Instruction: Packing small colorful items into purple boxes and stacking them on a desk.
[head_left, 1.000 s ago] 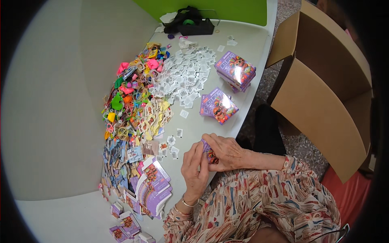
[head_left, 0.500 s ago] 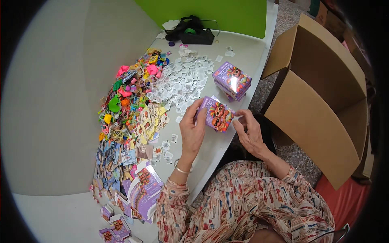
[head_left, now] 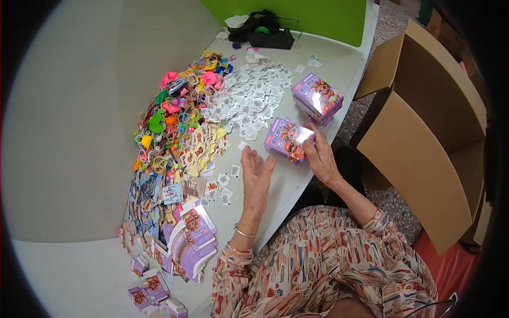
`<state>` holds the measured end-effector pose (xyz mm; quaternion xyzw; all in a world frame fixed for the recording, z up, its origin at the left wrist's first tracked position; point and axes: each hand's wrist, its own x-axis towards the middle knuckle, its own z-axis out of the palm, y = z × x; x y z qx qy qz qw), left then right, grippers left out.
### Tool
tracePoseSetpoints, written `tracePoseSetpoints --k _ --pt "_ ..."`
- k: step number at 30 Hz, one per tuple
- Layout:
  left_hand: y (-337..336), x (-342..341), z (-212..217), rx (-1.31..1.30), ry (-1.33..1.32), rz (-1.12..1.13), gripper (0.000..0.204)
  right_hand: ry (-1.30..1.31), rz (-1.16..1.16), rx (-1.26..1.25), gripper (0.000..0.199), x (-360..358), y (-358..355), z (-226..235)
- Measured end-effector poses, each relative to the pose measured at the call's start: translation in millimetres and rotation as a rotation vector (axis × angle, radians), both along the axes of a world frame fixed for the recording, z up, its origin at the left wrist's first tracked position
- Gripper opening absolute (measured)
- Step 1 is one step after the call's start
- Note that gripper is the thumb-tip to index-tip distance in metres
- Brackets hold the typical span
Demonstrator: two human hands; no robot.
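A small purple box (head_left: 286,140) with cartoon figures on its front lies near the table's right edge, seemingly on top of another purple box. My right hand (head_left: 319,159) grips its right side, thumb on the front face. To the left of the box, my left hand (head_left: 255,177) is open and apart from it, its fingers spread and holding nothing. Just beyond the held box, a stack of matching purple boxes (head_left: 318,98) stands close to the edge.
White printed packets (head_left: 252,98) are heaped left of the stack. Colourful small toys (head_left: 169,114), picture cards (head_left: 146,206) and fanned flat purple cartons (head_left: 193,244) line the left side. A black tape dispenser (head_left: 270,38) sits at the back. An open cardboard carton (head_left: 413,159) stands at the right.
My left hand has let go of the purple box and drawn back toward me. My right hand has closed on the box's right side. The whole view has shifted slightly.
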<state>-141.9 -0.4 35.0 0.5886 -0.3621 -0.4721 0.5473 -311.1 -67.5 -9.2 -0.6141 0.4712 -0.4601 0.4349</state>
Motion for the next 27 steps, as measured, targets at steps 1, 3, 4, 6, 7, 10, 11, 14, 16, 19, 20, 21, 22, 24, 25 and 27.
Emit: tracePoseSetpoints --k 1,3,4,6,7,10,11,14,16,19,20,21,22,24,25,27 --pt "2 -4 0 0.04 0.149 -0.01 0.089 0.045 -0.004 -0.019 0.062 1 -2 -6" --pt "3 -8 -3 0.036 0.184 -0.006 0.09 0.092 -0.001 -0.041 0.059 6 -2 -4" --pt "2 -9 -3 0.033 0.217 -0.009 0.09 0.104 0.019 -0.017 0.063 7 -2 0" --pt "1 -5 -9 0.018 0.291 -0.042 0.088 0.115 0.046 0.006 0.066 10 0 8" --pt "2 -4 -10 0.005 0.362 -0.08 0.087 0.093 0.107 0.005 0.068 11 0 12" --pt "10 -5 -3 -0.002 0.457 -0.075 0.083 0.07 0.208 -0.04 0.072 9 2 17" --pt "14 -3 -4 0.001 0.456 -0.074 0.083 0.068 0.248 -0.089 0.074 7 3 18" --pt "30 9 -6 0.006 0.451 -0.124 0.079 0.074 0.327 -0.324 0.078 5 10 17" --pt "40 19 -7 0.022 0.207 -0.232 0.073 0.132 0.34 -0.417 0.081 7 16 13" --pt "59 42 -25 0.025 -0.171 -0.219 0.08 0.199 0.485 -0.682 0.084 17 25 6" --pt "62 47 -26 0.004 -0.518 -0.243 0.085 0.196 0.491 -0.675 0.084 17 27 5" --pt "64 51 -26 -0.002 -0.53 -0.243 0.093 0.197 0.503 -0.689 0.086 18 29 4" --pt "65 52 -27 0.005 -0.528 -0.24 0.093 0.198 0.516 -0.704 0.087 19 31 4" --pt "65 53 -25 -0.104 -0.558 -0.231 0.093 0.225 0.515 -0.713 0.099 17 31 -1" --pt "66 52 -21 -0.101 -0.557 -0.229 0.093 0.212 0.52 -0.644 0.105 17 32 -1" --pt "66 47 -7 -0.035 -0.533 -0.255 0.094 0.201 0.526 -0.574 0.111 17 33 -2"
